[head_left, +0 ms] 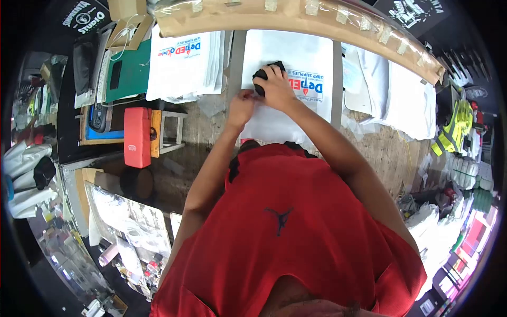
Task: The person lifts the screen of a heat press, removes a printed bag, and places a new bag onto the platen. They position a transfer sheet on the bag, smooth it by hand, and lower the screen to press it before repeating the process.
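Worn wooden bench (380,153) boards spread out below you, crowded with print-shop clutter, and the red case (137,136) lying on them is your marker. To the right of that case and a little farther from you lies the white sheet (311,50), a plain white rectangle with a blue and red "DepEd" logo and small blue lettering. Its long axis runs straight away from you, towards the taped brown edge (317,21) beyond the case. The lettering reads upside down from where you stand, so the tops of the letters face you.

Your right hand (277,87) rests on the sheet beside the logo, fingers closed over a bunched black cloth (266,71) and pressing it onto the fabric. Your left hand (240,105) sits on the sheet's corner nearest the case, with its fingers drawn narrow. You cannot tell whether they pinch the edge or only press it.

Just beyond the case, a stack (185,63) of like printed sheets lies beside a green mat (129,71). Far right of the case, past the sheet, a hi-vis vest (454,127) lies crumpled.
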`<move>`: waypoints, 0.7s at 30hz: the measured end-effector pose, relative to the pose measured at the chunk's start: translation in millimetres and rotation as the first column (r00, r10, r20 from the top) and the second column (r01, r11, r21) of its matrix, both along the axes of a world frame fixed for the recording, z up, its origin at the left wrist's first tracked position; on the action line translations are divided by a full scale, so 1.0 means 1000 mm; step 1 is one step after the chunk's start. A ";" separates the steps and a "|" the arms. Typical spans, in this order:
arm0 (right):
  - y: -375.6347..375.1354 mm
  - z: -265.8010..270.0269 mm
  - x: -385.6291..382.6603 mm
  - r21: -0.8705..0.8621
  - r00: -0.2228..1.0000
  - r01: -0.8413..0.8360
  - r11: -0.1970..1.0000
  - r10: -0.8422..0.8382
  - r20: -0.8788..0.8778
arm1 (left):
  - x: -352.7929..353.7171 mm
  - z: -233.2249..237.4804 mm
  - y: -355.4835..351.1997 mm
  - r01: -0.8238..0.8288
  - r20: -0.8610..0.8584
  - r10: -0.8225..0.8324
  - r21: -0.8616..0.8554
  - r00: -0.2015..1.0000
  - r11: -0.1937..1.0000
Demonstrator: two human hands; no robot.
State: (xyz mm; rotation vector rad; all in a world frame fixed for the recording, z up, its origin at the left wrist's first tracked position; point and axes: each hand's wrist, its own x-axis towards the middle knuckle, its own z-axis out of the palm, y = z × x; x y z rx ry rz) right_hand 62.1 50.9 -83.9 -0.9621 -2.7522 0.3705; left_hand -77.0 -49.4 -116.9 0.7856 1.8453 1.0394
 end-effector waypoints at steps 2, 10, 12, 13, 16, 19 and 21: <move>0.001 -0.004 0.001 0.005 0.997 0.007 1.000 -0.006 -0.071 | -0.004 -0.002 -0.002 0.072 -0.085 -0.071 0.016 0.994 0.997; 0.023 -0.016 0.029 0.063 0.955 0.128 0.990 -0.106 -0.277 | -0.008 -0.008 -0.031 0.042 -0.164 -0.017 0.150 0.986 0.988; 0.029 -0.012 0.039 0.080 0.937 0.205 0.976 -0.171 -0.305 | -0.004 0.001 -0.039 0.072 -0.156 -0.049 0.146 0.987 0.987; 0.031 -0.011 0.043 0.075 0.931 0.221 0.972 -0.188 -0.312 | -0.002 0.006 -0.043 0.082 -0.198 -0.054 0.135 0.979 0.987; 0.037 -0.010 0.054 0.087 0.922 0.268 0.960 -0.229 -0.312 | 0.006 0.022 -0.050 0.121 -0.283 -0.079 0.135 0.956 0.983; 0.048 -0.016 0.067 0.098 0.917 0.309 0.946 -0.269 -0.293 | 0.015 0.030 -0.048 0.150 -0.346 -0.101 0.117 0.933 0.982; 0.046 -0.015 0.069 0.115 0.921 0.306 0.945 -0.263 -0.288 | 0.019 0.023 -0.047 0.161 -0.371 -0.119 0.084 0.921 0.983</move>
